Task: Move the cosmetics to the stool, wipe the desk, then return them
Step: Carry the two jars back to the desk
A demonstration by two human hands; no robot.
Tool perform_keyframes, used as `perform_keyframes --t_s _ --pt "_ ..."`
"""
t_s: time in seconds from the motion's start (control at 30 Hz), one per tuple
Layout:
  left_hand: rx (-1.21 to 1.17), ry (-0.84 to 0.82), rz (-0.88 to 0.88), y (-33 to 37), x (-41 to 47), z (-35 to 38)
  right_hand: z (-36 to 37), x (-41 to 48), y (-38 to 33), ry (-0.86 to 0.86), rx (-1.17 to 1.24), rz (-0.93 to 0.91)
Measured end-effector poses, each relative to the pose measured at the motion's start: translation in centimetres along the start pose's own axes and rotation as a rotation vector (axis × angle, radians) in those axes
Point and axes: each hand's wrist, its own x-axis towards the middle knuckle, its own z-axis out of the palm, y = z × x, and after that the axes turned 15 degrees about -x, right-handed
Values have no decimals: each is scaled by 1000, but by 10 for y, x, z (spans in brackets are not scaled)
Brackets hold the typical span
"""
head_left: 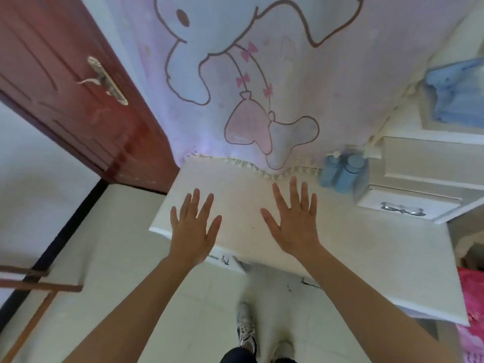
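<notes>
The white tabletop [353, 252] lay beneath both spread hands. The left hand [192, 231] and right hand [294, 226] were released, fingers [293, 189] straight, grasping nothing. Two blue cosmetics bottles [343, 171] stood upright just beyond and right of the right fingers. They were best gripped low on the body, one per hand, and kept upright. What seemed the stool [39, 286], far left of the left fingers, was cut off. Whether the palms touched the tabletop was unclear.

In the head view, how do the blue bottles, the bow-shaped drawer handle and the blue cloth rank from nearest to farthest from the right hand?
Measured from the right hand:
1. blue bottles, just beyond the fingertips, to the right.
2. bow-shaped drawer handle, farther out to the right.
3. blue cloth, high up at the far right.
</notes>
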Motion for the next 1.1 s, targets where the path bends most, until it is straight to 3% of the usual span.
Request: perform_keyframes --t_s 0.23,0.57,0.83,1.1 --pt "-19 295 -298 -105 -108 -110 -52 -5 -171 104 55 -393" --pt "17 643 -501 -284 -325 -258 -118 -95 -475 291 137 -812" --pt "115 777 -671 -432 -494 -351 -144 -191 -707 335 121 -1053" --pt "72 794 -842 -530 -537 -381 -137 -218 -846 299 118 -1196"
